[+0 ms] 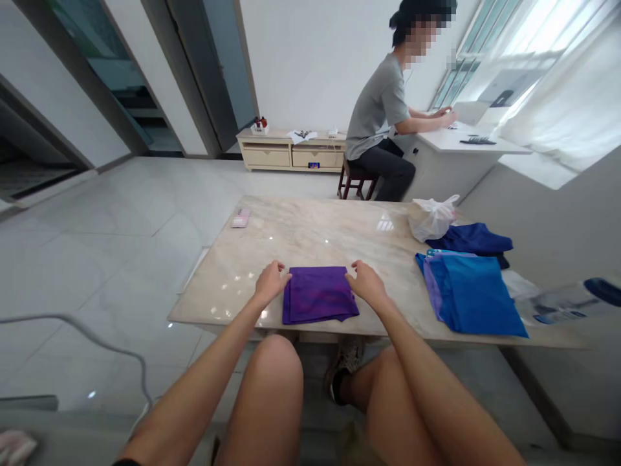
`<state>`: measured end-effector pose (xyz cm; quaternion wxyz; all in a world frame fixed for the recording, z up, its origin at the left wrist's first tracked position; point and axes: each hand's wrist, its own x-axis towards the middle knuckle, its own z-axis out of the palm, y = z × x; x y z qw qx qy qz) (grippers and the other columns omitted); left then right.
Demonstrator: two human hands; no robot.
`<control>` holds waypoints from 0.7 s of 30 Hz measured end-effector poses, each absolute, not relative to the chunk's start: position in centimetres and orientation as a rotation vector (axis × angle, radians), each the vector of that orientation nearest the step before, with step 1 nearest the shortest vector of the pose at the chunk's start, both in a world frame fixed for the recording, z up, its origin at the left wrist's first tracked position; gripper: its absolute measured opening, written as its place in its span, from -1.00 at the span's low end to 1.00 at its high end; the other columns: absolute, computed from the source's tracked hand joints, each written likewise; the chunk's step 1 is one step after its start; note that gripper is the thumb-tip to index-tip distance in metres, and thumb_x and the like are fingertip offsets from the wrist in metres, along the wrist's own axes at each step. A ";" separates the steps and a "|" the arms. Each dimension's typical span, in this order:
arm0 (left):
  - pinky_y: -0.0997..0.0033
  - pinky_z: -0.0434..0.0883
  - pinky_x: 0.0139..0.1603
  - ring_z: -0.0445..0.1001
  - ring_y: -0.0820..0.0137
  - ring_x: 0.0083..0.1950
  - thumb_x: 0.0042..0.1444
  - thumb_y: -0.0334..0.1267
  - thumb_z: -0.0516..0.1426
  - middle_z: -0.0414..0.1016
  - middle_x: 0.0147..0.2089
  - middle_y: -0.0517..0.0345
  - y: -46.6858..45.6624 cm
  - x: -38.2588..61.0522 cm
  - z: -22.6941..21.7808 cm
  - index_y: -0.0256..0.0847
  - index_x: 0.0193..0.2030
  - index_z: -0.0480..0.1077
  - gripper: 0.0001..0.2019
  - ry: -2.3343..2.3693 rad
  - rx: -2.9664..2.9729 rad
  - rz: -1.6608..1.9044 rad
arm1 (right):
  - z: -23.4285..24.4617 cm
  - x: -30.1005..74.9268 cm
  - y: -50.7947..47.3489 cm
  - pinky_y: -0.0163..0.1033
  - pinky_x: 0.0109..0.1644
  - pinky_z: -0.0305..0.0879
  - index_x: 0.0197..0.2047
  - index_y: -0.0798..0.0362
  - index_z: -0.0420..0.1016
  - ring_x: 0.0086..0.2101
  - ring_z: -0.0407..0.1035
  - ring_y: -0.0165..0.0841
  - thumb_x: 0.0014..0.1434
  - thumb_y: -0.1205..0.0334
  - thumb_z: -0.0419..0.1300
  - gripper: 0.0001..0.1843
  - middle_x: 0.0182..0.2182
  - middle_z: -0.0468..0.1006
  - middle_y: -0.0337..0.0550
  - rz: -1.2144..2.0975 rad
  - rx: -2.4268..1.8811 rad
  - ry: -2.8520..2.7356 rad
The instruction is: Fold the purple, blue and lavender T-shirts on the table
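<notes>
A folded purple cloth (321,292) lies flat near the front edge of the pale marble table (310,226). Its layers show along the left and lower edges, and a small corner sticks out at the bottom right. At the cloth's upper left corner is my left hand (272,283), thumb at the edge and fingers loosely curled, with a gap between them. My right hand (367,283) mirrors it at the upper right corner, its thumb on or beside the edge and index finger raised apart. Neither hand visibly lifts the fabric.
On the right are a pile of blue and lilac cloths (473,291), dark blue fabric (473,238), a white plastic bag (433,217) and a clear bottle (567,303). A small pink item (240,218) lies far left. Beyond the table, a person (383,107) sits at a white desk (466,139).
</notes>
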<state>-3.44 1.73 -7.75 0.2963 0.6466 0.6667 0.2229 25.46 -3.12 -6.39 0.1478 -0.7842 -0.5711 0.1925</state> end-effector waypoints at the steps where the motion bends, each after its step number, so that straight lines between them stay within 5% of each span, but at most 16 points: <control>1: 0.10 0.45 0.34 0.59 0.09 0.23 0.21 -0.27 0.30 0.65 0.18 -0.18 1.9 -2.7 -9.1 -0.25 0.11 0.54 -0.67 1.757 1.784 0.571 | -7.4 25.9 -2.7 -0.20 0.14 0.41 0.20 0.10 0.60 0.15 0.55 -0.10 0.36 0.10 0.31 -0.59 0.14 0.67 0.14 0.571 -2.293 -1.735; 4: 0.02 0.24 0.58 0.38 0.07 0.50 0.39 -0.18 0.18 0.47 0.46 -0.18 1.5 -0.3 -12.0 -0.22 0.37 0.44 -0.55 1.613 2.138 0.497 | -9.2 27.4 -2.3 -0.16 0.20 0.41 0.25 0.10 0.58 0.17 0.53 -0.06 0.46 -0.04 0.21 -0.52 0.14 0.66 0.15 0.566 -2.253 -1.881; 8: -0.11 -0.07 0.73 0.06 0.11 0.71 0.53 -0.05 0.01 0.14 0.69 -0.06 -0.2 2.3 -14.8 -0.15 0.60 0.23 -0.42 1.397 2.480 0.359 | -10.4 27.7 -2.5 -0.04 0.39 0.33 0.42 0.18 0.45 0.30 0.43 0.00 0.50 0.04 0.10 -0.42 0.30 0.55 0.23 0.486 -2.143 -1.952; 13: -0.18 -0.17 0.75 -0.02 0.13 0.74 0.54 -0.06 -0.05 0.08 0.71 -0.07 -2.2 2.8 -16.3 -0.14 0.65 0.17 -0.39 1.417 2.537 0.304 | -12.7 24.6 -3.7 0.08 0.66 -0.10 0.67 0.13 0.09 0.62 -0.18 -0.03 0.53 0.01 0.02 -0.23 0.66 -0.08 0.06 0.551 -1.919 -2.272; 15: -0.21 -0.16 0.74 -0.01 0.10 0.74 0.51 -0.08 0.00 0.09 0.71 -0.10 -3.2 2.1 -15.5 -0.15 0.63 0.20 -0.39 1.449 2.510 0.277 | -13.2 23.3 -4.3 0.14 0.66 -0.15 0.68 0.11 0.06 0.63 -0.26 0.01 0.51 -0.04 0.05 -0.18 0.67 -0.15 0.04 0.697 -1.989 -2.295; 18: -0.29 -0.08 0.71 0.07 -0.03 0.71 0.39 -0.20 0.14 0.19 0.66 -0.20 -5.5 0.2 -12.6 -0.18 0.51 0.39 -0.43 1.554 2.376 0.283 | -12.8 22.2 -4.8 0.12 0.63 -0.03 0.61 0.13 0.23 0.59 -0.08 0.04 0.51 -0.05 0.08 -0.25 0.62 0.05 0.15 0.788 -2.088 -2.190; 21: -0.07 0.30 0.58 0.46 0.05 0.47 0.39 -0.25 0.10 0.56 0.40 -0.18 -9.3 -2.5 -8.3 -0.17 0.28 0.56 -0.61 1.529 2.078 0.372 | -11.9 22.0 -4.7 -0.04 0.58 0.05 0.45 0.22 0.43 0.48 0.20 -0.07 0.56 0.09 0.00 -0.43 0.44 0.39 0.27 0.732 -2.136 -2.036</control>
